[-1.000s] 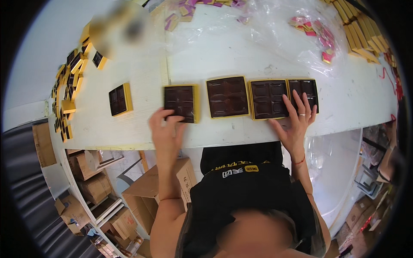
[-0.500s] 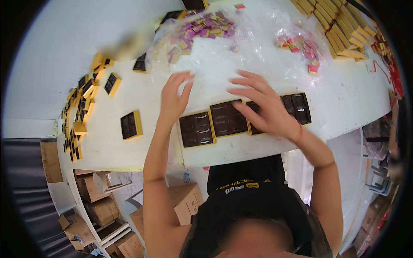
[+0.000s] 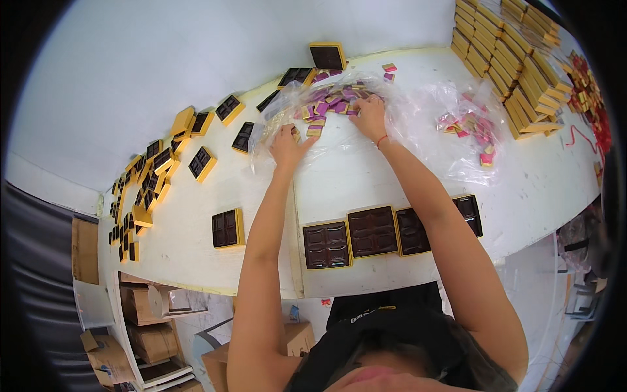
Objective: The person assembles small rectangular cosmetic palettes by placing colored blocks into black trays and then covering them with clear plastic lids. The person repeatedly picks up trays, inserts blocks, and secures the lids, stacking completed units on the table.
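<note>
At the pile of small purple-and-gold wrapped squares (image 3: 334,103), on and inside a sheet of clear plastic film (image 3: 400,134), both my hands reach down. My left hand (image 3: 289,147) is at the pile's near left edge, thumb spread from its curved fingers, with gold pieces between them. My right hand (image 3: 371,119) touches the pile's right part with bent, parted fingers; what lies under the fingertips is partly hidden. Closer to me stand four-compartment dark brown trays in gold boxes (image 3: 326,245) in a row, with my right forearm passing over part of it.
A single boxed tray (image 3: 225,228) sits left of the row. Many more boxed trays (image 3: 157,171) crowd the far left. Pink-and-gold squares (image 3: 475,128) lie in plastic at right, before stacked gold boxes (image 3: 506,55). A tray box (image 3: 327,56) leans at the back wall.
Both my hands have moved forward from above the tray row to the purple-and-gold pile. The view has shifted, so the row now appears lower and more of it shows.
</note>
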`<state>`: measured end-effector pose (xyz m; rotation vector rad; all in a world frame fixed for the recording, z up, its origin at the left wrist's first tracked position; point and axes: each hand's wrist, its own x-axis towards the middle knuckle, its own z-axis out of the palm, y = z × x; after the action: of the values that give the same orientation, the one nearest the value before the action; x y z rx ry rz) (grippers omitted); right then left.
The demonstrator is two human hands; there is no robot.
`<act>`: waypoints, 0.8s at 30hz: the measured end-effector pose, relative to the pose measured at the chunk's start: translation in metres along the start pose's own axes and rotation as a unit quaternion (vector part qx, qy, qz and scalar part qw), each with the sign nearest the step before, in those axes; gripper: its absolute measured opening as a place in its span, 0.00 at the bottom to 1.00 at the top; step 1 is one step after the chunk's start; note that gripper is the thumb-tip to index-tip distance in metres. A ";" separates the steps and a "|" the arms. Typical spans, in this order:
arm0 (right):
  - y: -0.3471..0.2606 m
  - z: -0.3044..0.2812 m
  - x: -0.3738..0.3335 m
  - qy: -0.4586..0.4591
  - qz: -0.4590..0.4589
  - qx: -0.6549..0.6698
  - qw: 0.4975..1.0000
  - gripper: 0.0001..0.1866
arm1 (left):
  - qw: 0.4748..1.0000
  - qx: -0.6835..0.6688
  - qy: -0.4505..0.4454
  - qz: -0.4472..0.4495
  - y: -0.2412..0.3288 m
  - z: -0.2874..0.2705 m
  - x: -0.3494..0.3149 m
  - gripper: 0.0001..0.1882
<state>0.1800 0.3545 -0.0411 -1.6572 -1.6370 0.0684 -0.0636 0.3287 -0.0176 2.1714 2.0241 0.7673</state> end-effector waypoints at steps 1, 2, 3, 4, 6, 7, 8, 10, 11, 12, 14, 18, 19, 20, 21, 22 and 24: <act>-0.006 -0.004 -0.003 0.003 -0.003 -0.012 1.000 0.11 | 1.000 -0.006 0.008 -0.003 0.002 0.000 -0.003 0.39; -0.011 -0.007 -0.005 0.005 -0.005 -0.023 1.000 0.11 | 1.000 -0.012 0.015 -0.005 0.005 0.001 -0.005 0.38; -0.015 -0.008 -0.007 0.001 -0.010 -0.045 0.999 0.12 | 0.999 -0.025 0.039 0.017 0.007 0.004 -0.005 0.36; -0.018 -0.009 -0.008 -0.001 -0.015 -0.066 0.998 0.13 | 0.996 -0.038 0.063 0.041 0.009 0.008 -0.002 0.33; -0.020 -0.011 -0.009 -0.005 -0.021 -0.092 0.995 0.13 | 0.988 -0.027 0.122 0.088 0.015 0.016 -0.002 0.28; -0.018 -0.011 -0.008 -0.004 -0.022 -0.099 0.995 0.13 | 0.981 -0.004 0.157 0.112 0.019 0.020 -0.001 0.26; -0.016 -0.012 -0.006 -0.004 -0.024 -0.106 0.994 0.13 | 0.972 0.020 0.192 0.136 0.022 0.022 0.001 0.25; -0.007 -0.019 0.008 -0.116 0.015 -0.005 0.993 0.12 | 0.987 0.014 0.124 0.104 0.021 0.020 0.005 0.24; -0.003 -0.022 0.011 -0.172 0.035 0.045 0.983 0.12 | 0.992 0.011 0.089 0.087 0.020 0.018 0.007 0.24; 0.001 -0.024 0.007 -0.202 0.048 0.109 0.972 0.11 | 0.997 0.023 0.041 0.065 0.018 0.015 0.011 0.25; 0.007 -0.033 0.006 -0.260 0.065 0.223 0.937 0.10 | 0.998 0.035 -0.047 0.016 0.020 0.008 0.019 0.27; -0.006 -0.057 -0.017 -0.274 0.116 0.428 0.854 0.15 | 0.996 -0.011 -0.046 0.070 0.019 0.010 0.010 0.25; -0.027 -0.076 -0.027 -0.296 0.133 0.449 0.833 0.16 | 0.995 -0.018 -0.042 0.085 0.010 0.008 0.006 0.24; -0.045 -0.097 -0.038 -0.315 0.154 0.471 0.810 0.16 | 0.994 -0.024 -0.040 0.102 0.002 0.007 0.001 0.22; -0.058 -0.115 -0.051 -0.336 0.141 0.481 0.798 0.17 | 0.994 -0.032 -0.050 0.088 -0.005 0.004 0.000 0.21; -0.070 -0.130 -0.064 -0.346 0.119 0.488 0.792 0.16 | 0.995 -0.041 -0.064 0.071 -0.010 0.001 0.002 0.19; -0.090 -0.157 -0.093 -0.369 0.084 0.503 0.777 0.13 | 0.993 -0.049 -0.070 0.078 -0.008 0.001 0.002 0.16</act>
<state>0.1763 0.1856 0.0725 -0.8960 -1.4669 1.5712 -0.0707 0.3317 -0.0212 2.2765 1.7313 0.6931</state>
